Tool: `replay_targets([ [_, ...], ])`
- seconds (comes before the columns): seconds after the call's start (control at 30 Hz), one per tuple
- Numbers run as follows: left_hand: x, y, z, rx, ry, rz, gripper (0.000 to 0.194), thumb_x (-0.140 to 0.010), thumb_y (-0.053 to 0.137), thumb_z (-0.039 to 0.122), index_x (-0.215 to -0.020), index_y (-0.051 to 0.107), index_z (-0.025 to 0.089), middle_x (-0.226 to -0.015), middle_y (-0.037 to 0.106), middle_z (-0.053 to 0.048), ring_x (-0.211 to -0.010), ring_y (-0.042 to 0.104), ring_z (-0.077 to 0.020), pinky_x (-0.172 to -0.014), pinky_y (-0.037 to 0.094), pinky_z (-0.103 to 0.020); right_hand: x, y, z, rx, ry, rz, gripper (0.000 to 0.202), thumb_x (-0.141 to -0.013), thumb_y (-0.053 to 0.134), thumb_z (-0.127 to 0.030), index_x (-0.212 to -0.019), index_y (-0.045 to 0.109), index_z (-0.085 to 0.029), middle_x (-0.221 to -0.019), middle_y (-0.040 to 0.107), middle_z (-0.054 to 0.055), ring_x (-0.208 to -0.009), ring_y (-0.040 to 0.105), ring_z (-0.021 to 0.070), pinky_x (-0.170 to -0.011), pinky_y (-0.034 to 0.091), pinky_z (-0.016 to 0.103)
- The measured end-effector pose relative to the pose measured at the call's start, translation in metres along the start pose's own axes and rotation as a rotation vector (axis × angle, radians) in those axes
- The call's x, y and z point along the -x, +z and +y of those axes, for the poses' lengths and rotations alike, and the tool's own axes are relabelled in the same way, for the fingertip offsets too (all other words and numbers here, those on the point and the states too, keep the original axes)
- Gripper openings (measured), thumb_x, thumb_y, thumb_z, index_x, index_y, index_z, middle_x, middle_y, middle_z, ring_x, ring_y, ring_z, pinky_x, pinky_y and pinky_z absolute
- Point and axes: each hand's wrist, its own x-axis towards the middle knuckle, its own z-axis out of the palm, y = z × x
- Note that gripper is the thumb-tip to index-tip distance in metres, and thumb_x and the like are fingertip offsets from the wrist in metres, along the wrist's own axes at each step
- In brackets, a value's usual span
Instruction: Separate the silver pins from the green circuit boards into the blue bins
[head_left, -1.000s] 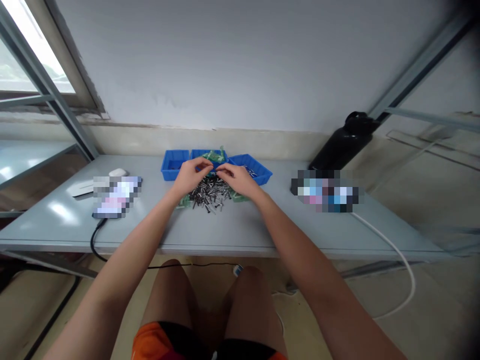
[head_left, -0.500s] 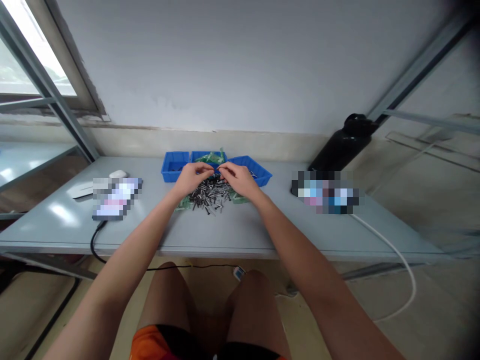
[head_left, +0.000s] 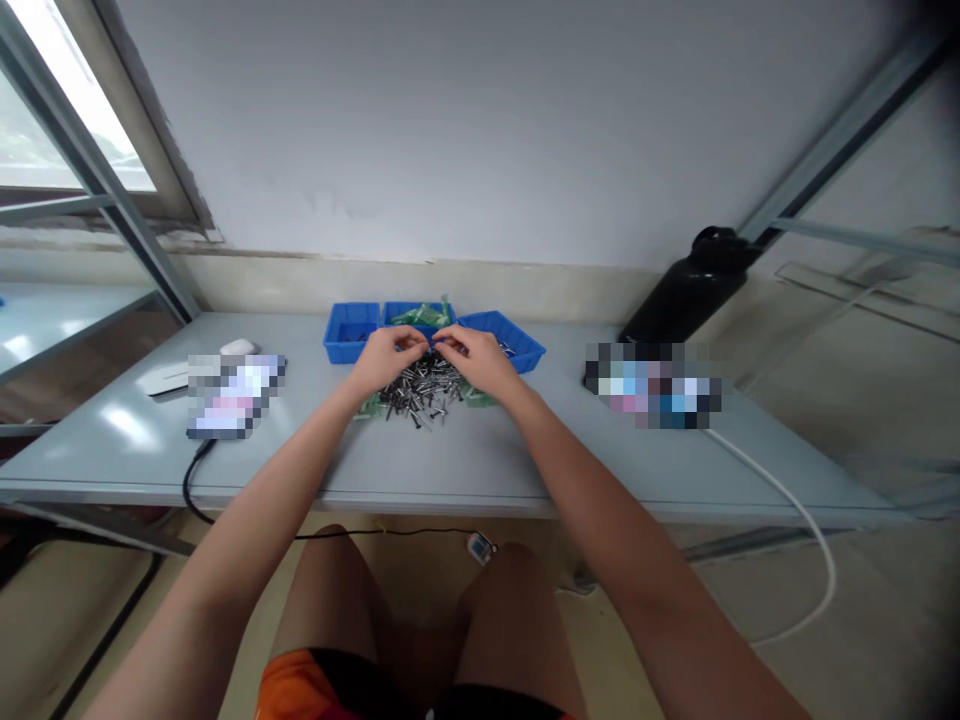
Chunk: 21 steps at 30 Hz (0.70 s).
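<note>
Above a heap of screws (head_left: 422,388), my left hand (head_left: 387,355) and my right hand (head_left: 480,357) meet with their fingertips close together. Both hands are closed in a pinch; whatever sits between the fingertips is too small to make out. Behind them stand three blue bins: a left bin (head_left: 352,352), a middle bin (head_left: 395,308) holding green plastic pieces (head_left: 424,315), and an angled right bin (head_left: 529,358) with some screws inside. More green pieces (head_left: 477,397) lie at the edges of the heap, partly under my right hand.
On the left of the grey table (head_left: 442,470) lie a phone (head_left: 238,398) on a black cable and a white earphone case (head_left: 238,347). To the right, a blurred-out device (head_left: 652,390) with a white cable lies before a black bottle (head_left: 686,290).
My two hands stay over the heap, fingertips still pinched together, with only slight finger movement. The whole view has shifted a little.
</note>
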Motion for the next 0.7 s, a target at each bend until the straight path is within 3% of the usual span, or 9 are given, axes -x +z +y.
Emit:
replay_targets([
  [0.23, 0.001, -0.001, 0.010, 0.079, 0.005, -0.020, 0.015, -0.078, 0.063, 0.024, -0.088, 0.069, 0.013, -0.084, 0.071, -0.006, -0.078, 0.064, -0.0158, -0.077, 0.052, -0.030, -0.002, 0.000, 0.005, -0.017, 0.006, 0.019, 0.015, -0.085, 0.056, -0.025, -0.091, 0.068, -0.018, -0.089, 0.071, 0.005, -0.077, 0.061, 0.0158, -0.073, 0.044, 0.028],
  [0.37, 0.001, 0.000, 0.010, 0.071, 0.046, -0.024, 0.013, -0.080, 0.060, 0.023, -0.084, 0.067, 0.014, -0.085, 0.071, -0.005, -0.079, 0.064, -0.0156, -0.077, 0.051, -0.030, 0.000, 0.003, 0.003, -0.056, 0.010, -0.057, 0.013, -0.083, 0.060, -0.029, -0.087, 0.067, -0.018, -0.081, 0.069, 0.003, -0.073, 0.060, 0.0151, -0.069, 0.043, 0.027],
  [0.53, 0.001, 0.002, 0.005, 0.128, 0.026, 0.034, 0.006, -0.079, 0.057, 0.018, -0.082, 0.061, 0.014, -0.091, 0.070, -0.007, -0.083, 0.064, -0.0148, -0.078, 0.051, -0.028, 0.001, 0.002, 0.000, 0.002, -0.014, -0.081, 0.022, -0.085, 0.058, -0.035, -0.096, 0.067, -0.019, -0.079, 0.067, 0.003, -0.070, 0.058, 0.0148, -0.067, 0.042, 0.027],
  [0.7, 0.003, 0.001, 0.001, -0.075, 0.063, -0.006, 0.010, -0.079, 0.057, 0.018, -0.086, 0.063, 0.015, -0.076, 0.068, -0.002, -0.071, 0.062, -0.0130, -0.069, 0.048, -0.025, 0.001, -0.002, -0.002, 0.041, -0.014, -0.024, 0.023, -0.088, 0.052, -0.036, -0.096, 0.067, -0.019, -0.086, 0.069, 0.005, -0.071, 0.058, 0.0156, -0.070, 0.042, 0.028],
])
